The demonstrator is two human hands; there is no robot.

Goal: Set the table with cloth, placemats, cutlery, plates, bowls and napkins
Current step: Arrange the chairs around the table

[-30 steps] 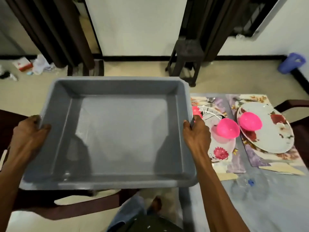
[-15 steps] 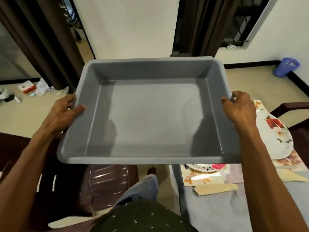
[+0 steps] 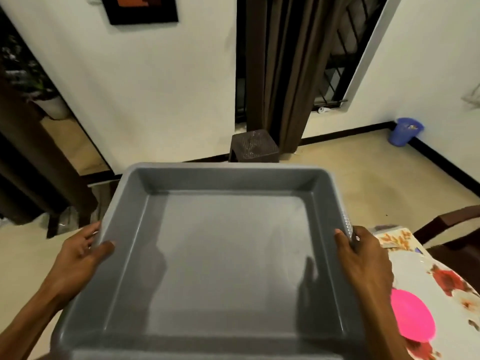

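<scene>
1. Gray tray (image 3: 223, 255): a large, shallow rectangular tray held in the air in front of the person, its open side facing the camera and its floor bare. It sits between the two hands, each gripping one of the opposite side rims at about mid-length.
2. Plate (image 3: 439, 281): a white plate with red flowers, low at the right, partly hidden behind the right forearm. It lies on a patterned placemat (image 3: 397, 236), of which only a corner shows just beyond the plate.
3. Pink bowl (image 3: 407, 318): it rests on the plate, just beside the right wrist and well below the tray's right rim.
4. Left hand (image 3: 78, 258): it grips the tray's left rim, thumb hooked over the rim onto the inner wall, fingers curled round the outer edge.
5. Right hand (image 3: 363, 258): it grips the right rim the same way, thumb lying inside along the wall, fingers wrapped over the ribbed outer edge.
6. Background: a brown stool (image 3: 253, 146) stands by the far wall beyond the tray; a blue bin (image 3: 405, 131) stands in the right corner.
</scene>
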